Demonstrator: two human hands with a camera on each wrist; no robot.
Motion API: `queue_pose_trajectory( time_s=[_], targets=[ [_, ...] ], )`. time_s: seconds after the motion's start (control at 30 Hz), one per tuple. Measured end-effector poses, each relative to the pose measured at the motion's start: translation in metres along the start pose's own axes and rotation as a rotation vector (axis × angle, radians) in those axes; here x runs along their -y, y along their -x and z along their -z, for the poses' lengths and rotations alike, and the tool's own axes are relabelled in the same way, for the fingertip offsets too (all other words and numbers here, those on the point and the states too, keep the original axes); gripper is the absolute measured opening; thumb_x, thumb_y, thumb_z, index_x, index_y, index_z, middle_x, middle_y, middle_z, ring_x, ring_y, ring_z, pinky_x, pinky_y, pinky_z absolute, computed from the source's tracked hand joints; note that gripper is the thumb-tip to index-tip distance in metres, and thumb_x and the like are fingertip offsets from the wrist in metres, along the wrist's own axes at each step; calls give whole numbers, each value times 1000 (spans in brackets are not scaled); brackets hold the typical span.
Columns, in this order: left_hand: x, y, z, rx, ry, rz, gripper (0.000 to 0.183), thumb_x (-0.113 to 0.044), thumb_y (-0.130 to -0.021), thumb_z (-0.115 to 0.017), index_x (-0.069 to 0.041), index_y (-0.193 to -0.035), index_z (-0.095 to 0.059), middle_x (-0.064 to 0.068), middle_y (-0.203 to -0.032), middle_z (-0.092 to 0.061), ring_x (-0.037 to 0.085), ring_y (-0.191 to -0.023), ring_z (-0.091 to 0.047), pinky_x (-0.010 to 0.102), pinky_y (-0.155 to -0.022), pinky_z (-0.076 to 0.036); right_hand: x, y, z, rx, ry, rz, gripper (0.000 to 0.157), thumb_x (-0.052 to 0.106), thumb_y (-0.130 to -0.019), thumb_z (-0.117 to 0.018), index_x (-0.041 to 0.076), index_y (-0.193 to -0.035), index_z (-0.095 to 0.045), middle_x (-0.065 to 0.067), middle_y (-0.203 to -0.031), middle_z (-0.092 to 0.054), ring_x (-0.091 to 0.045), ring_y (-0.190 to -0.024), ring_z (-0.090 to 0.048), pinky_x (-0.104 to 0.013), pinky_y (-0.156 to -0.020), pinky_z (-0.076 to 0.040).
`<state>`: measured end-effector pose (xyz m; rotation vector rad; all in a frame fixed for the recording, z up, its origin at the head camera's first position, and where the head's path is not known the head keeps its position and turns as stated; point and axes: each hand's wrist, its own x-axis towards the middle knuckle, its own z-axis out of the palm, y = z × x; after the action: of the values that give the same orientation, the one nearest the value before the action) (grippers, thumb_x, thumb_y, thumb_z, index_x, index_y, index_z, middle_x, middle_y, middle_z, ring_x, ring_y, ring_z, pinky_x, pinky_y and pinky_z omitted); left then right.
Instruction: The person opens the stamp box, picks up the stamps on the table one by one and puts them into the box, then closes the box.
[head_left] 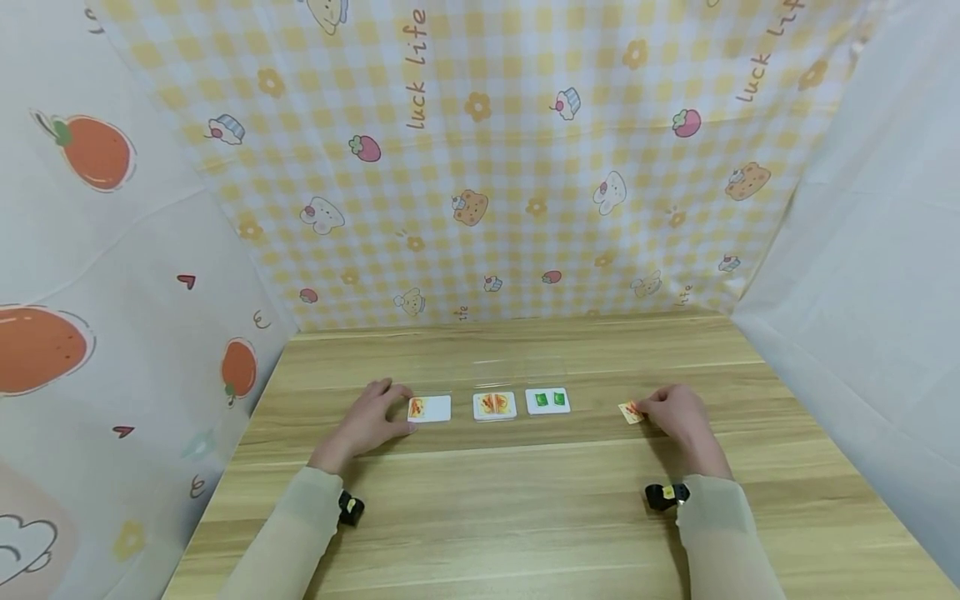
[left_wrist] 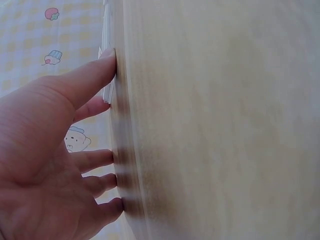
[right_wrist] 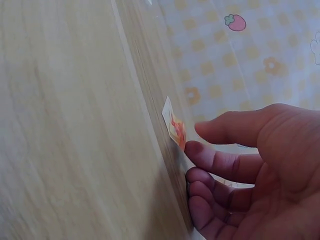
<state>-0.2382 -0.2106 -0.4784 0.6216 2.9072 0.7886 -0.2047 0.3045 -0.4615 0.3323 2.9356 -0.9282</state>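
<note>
On the left, my left hand (head_left: 372,419) has thumb and index finger at the left end of a white card (head_left: 438,408), bracing its opposite edges. This card bears an orange and yellow picture on its left part only. From the left wrist view, the left hand (left_wrist: 55,150) has its thumb against the white card edges (left_wrist: 106,82), other fingertips down at the table. My right hand (head_left: 681,414) pinches a small orange and yellow picture piece (head_left: 628,412) by its right side. In the right wrist view this picture piece (right_wrist: 175,126) stands tilted at the fingertips of the right hand (right_wrist: 240,175).
Mid-table lies a white card with a full orange and yellow picture (head_left: 495,405). Right of it is a white card with two green pictures (head_left: 547,401). Behind them are clear flat pieces (head_left: 492,372). Patterned cloth (head_left: 480,167) rises behind the wooden table (head_left: 495,517).
</note>
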Motion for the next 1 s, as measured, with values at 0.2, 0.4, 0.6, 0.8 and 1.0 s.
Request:
queue_pose_trajectory(
  time_s=[0.2,0.4,0.6,0.8,1.0],
  targets=[
    [-1,1,0,-1,2,-4,53,-43,-77,-69,-21,-123,-52,25,-142,-26,44,-130,-17,65,-94,-22,2,2,-1,9,-1,-2,31,39,-77,-69,8,-76,-70,-2,-74,-62,-18,-66,-50,-29,-53,-39],
    [0,0,0,-4,-1,-8,54,-43,-76,-70,-21,-123,-52,25,-141,-26,45,-130,-17,65,-94,-22,3,0,-4,-18,50,42,25,34,-75,-72,9,-72,-71,-1,-72,-64,-18,-64,-52,-30,-55,-39],
    [1,-1,-1,-6,-12,-10,54,-43,-76,-70,-22,-122,-52,25,-141,-26,46,-129,-18,66,-93,-22,5,0,-5,-23,58,47,21,31,-73,-73,10,-72,-72,-2,-74,-65,-18,-65,-52,-31,-56,-39],
    [-1,1,1,-3,-7,-4,54,-43,-76,-70,-22,-123,-52,25,-142,-26,45,-129,-17,65,-94,-20,3,0,-5,6,2,15,22,30,-76,-70,9,-74,-72,-2,-77,-64,-19,-66,-50,-30,-54,-38],
    [-1,1,2,-5,-6,-11,53,-43,-77,-69,-21,-122,-53,25,-141,-27,45,-129,-19,64,-95,-21,1,1,0,20,-38,-10,26,33,-79,-67,7,-76,-71,-2,-75,-61,-19,-64,-47,-30,-52,-37]
  ],
)
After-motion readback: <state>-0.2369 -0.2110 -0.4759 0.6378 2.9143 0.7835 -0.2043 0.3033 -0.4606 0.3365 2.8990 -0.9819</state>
